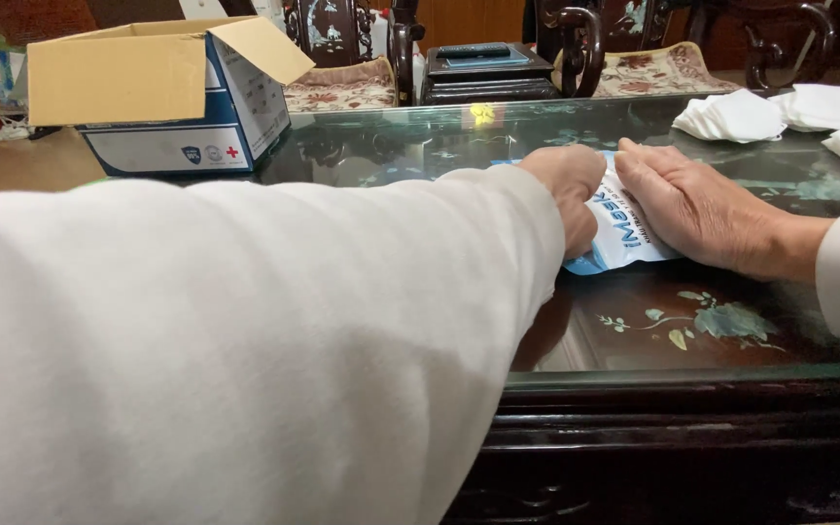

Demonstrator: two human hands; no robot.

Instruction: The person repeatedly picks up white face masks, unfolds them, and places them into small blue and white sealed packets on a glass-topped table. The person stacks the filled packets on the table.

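A flat blue and white plastic pouch [624,238] lies on the glass-topped dark wooden table [692,379]. My left hand [568,190] is curled into a fist, pinching the pouch's left edge; its white sleeve fills the left of the view. My right hand [697,209] lies flat, palm down, pressing on the pouch's right part. Much of the pouch is hidden under both hands.
An open cardboard box [162,97] with blue and white sides stands at the far left of the table. Several white folded masks [780,117] lie at the far right. Carved dark chairs with floral cushions [342,87] and a small black stand [486,73] stand behind the table.
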